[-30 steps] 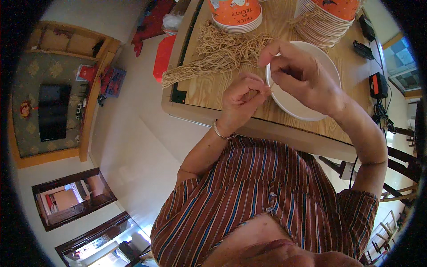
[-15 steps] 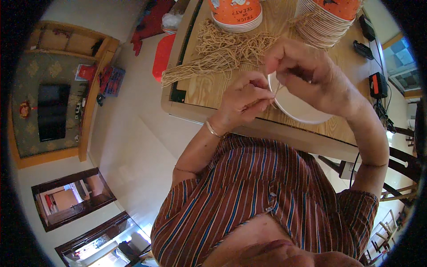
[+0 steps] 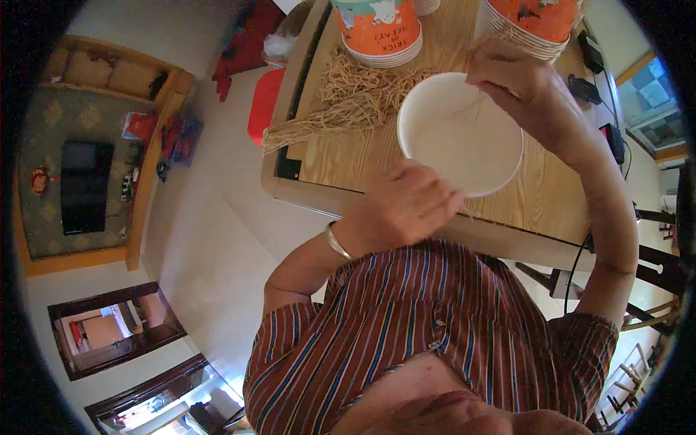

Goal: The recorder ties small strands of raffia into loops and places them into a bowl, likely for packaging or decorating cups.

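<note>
In front of me on the table stands a white paper bucket (image 3: pixel 453 138), its open mouth facing up. My left hand (image 3: pixel 413 203) is closed at the bucket's near rim, with a short end of tan paper cord (image 3: pixel 470 214) poking out by the fingertips. Over the far right rim, my right hand (image 3: pixel 518 83) pinches a thin strand that shows faintly against the white inside. A loose bundle of tan twisted cords (image 3: pixel 362 98) lies beyond the bucket to the left, some hanging past the table's left edge.
An orange printed bucket stack (image 3: pixel 380 32) stands at the far left of the wood-grain table (image 3: pixel 341 163). Another orange stack (image 3: pixel 533 25), with cords at its rims, is at the far right. Black devices (image 3: pixel 583 87) and cables line the right edge. A red stool (image 3: pixel 264 105) is left.
My hands have moved apart, the left toward me and the right away to the far rim. The bucket's mouth is now uncovered, with the cord held between them.
</note>
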Tool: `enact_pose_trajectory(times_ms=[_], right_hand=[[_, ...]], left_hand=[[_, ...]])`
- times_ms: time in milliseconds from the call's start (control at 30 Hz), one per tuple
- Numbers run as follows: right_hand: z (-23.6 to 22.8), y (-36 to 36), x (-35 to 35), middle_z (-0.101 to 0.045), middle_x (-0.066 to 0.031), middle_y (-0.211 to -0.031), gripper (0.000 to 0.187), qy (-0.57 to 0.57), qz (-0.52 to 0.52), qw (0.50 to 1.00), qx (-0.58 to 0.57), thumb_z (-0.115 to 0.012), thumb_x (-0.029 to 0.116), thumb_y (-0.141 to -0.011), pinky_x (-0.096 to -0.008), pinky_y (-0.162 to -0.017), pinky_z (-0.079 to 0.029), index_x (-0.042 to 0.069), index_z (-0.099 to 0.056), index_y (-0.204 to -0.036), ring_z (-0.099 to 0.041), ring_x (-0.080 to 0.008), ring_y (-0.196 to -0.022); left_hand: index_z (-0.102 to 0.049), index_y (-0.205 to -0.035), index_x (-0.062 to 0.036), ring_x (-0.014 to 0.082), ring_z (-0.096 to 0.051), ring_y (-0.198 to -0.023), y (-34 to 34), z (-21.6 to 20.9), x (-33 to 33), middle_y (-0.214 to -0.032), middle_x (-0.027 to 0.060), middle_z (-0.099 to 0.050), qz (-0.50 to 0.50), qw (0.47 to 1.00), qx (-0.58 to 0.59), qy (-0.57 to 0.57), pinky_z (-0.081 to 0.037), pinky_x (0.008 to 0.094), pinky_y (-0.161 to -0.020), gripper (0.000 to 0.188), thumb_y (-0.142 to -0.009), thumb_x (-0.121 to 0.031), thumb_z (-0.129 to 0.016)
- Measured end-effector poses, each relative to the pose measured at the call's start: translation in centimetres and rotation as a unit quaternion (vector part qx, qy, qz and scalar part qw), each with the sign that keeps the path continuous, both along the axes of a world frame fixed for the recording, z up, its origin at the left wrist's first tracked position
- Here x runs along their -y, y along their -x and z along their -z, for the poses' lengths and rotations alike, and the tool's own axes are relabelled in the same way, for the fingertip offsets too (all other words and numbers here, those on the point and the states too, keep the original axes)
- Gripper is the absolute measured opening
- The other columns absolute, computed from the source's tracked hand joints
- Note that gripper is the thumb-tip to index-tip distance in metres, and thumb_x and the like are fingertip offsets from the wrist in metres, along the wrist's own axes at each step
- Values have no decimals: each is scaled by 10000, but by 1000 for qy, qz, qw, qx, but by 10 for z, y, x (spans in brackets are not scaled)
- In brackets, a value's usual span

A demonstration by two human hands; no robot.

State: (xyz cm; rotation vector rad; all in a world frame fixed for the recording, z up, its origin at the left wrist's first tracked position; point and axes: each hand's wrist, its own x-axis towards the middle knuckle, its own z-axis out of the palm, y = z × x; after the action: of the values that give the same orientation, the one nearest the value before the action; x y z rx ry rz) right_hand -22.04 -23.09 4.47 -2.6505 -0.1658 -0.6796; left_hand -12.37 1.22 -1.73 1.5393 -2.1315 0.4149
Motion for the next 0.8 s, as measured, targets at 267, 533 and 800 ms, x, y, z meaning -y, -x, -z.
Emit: enact_pose_trajectory(times_ms=[267, 533, 800], right_hand=[[-1, -8, -21, -665, -139, -872, 116, 4, -15, 1000, 10, -627, 99, -850, -386, -716, -539, 67, -664, -956, -657, -340, -775], [4, 3, -12, -652, -38, -778, 113, -457, -31, 878, -142, -597, 59, -893, -268, -664, -512, 16, -654, -980, -640, -110, -740], [8, 36, -23, -639, -172, -822, 283, -35, -55, 946, -319, -654, 312, -853, -442, -784, -505, 39, -593, -815, -622, -369, -830]], left_hand=[[-669, -1007, -7, 233, -585, -858, 47, 0, 45, -972, 82, -618, -38, 998, -39, 23, -500, 390, -763, 322, -717, -140, -628], [-641, -1068, -5, 291, -618, -942, 7, -9, 28, -1038, 133, -624, -34, 962, -256, 85, -513, 386, -830, 256, -814, -31, -665], [-635, -1112, -71, 290, -552, -1109, -49, -8, 50, -1088, 103, -624, -118, 962, -240, 44, -444, 394, -963, 298, -838, -174, -690]])
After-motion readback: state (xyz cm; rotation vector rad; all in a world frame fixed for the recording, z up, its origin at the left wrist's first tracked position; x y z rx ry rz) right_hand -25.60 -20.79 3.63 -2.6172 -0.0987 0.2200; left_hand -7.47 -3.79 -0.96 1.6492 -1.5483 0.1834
